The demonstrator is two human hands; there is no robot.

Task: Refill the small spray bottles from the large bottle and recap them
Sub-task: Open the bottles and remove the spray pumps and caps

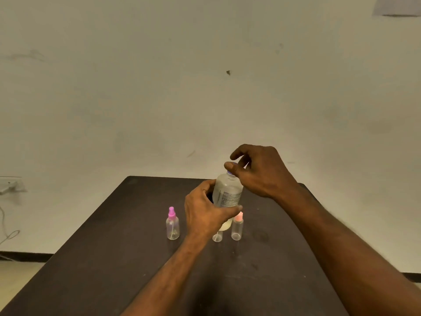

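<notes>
My left hand [205, 212] grips the body of the large translucent bottle [229, 192], which has a printed label and pale liquid at its base. At the bottle's top, the fingers and thumb of my right hand [257, 172] pinch its blue cap [229, 172]. On the dark table [114, 258] stand three small clear spray bottles: one with a pink sprayer [172, 224] at the left, one with a peach cap [237, 226] at the right, and a third [217, 236] between them, mostly hidden behind my left hand.
The table's far edge lies just behind the bottles, close to a plain wall [205, 87]. A cable [9, 236] and a white fitting [10, 184] are at the left by the floor.
</notes>
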